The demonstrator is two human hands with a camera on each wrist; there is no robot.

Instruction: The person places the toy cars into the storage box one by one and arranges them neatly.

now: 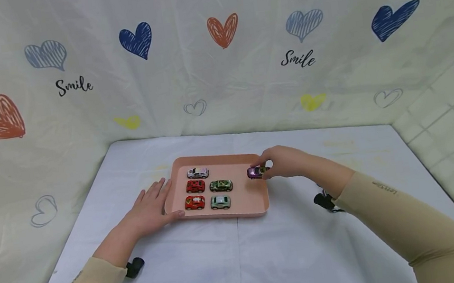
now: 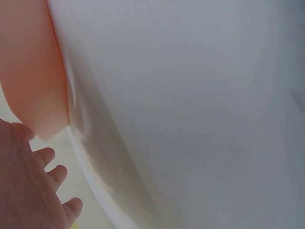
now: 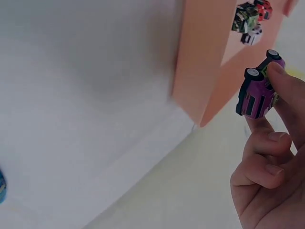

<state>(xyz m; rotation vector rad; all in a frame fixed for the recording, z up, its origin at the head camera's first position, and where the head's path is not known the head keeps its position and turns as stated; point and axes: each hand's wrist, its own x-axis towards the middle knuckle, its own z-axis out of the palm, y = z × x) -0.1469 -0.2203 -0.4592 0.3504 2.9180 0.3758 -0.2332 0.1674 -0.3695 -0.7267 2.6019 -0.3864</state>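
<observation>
A purple toy car [image 1: 257, 172] is pinched between the thumb and fingers of my right hand [image 1: 285, 162], over the right end of the pink tray [image 1: 246, 209]. In the right wrist view the same car [image 3: 259, 90] is tilted, two wheels showing, beside the tray wall [image 3: 202, 62]. My left hand [image 1: 150, 210] lies along the tray's left side, fingers spread, thumb on the front left corner. In the tray, toward the left and middle, sit a white car [image 1: 198, 173], red cars [image 1: 195, 187], a green camouflage car [image 1: 221, 186] and a pale green car [image 1: 220, 202].
White cloth covers the table [image 1: 208, 263]. A curtain [image 1: 218, 75] printed with hearts rises behind its far edge. Black wrist-camera parts [image 1: 135, 267] show at both sleeves. Something small and blue [image 3: 2, 186] shows at the left edge of the right wrist view.
</observation>
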